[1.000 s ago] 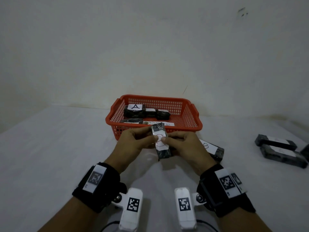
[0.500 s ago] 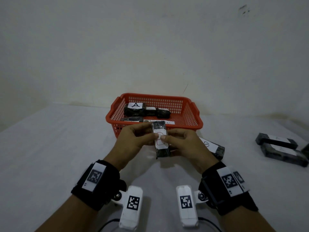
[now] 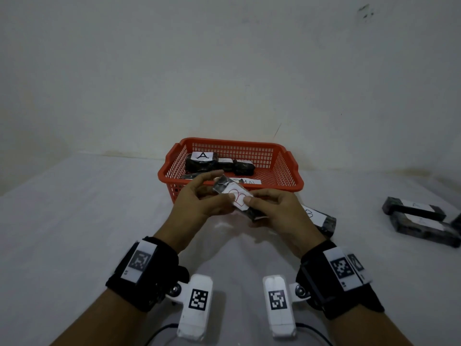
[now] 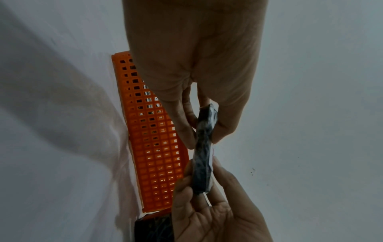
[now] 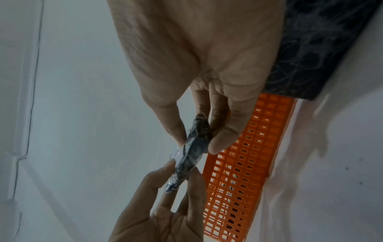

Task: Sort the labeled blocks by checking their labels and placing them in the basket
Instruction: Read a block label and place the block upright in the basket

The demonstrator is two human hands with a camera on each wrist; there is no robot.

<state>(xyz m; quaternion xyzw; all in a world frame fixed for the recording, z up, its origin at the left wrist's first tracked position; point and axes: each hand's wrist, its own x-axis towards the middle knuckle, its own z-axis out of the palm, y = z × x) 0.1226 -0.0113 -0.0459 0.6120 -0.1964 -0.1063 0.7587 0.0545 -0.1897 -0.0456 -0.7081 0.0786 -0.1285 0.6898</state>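
The block [image 3: 234, 199] hangs just in front of the basket [image 3: 290, 188], pinched by both hands—left hand [image 3: 197, 203], right hand [image 3: 277, 213]. The basket holds several dark blocks, one [image 3: 200, 161] labeled A. Since earlier, the block has tilted—its far end leans left.

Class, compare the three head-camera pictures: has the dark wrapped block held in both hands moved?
Yes. The dark wrapped block with the white label has turned from pointing at the red plastic basket to lying diagonally, far end swung left.
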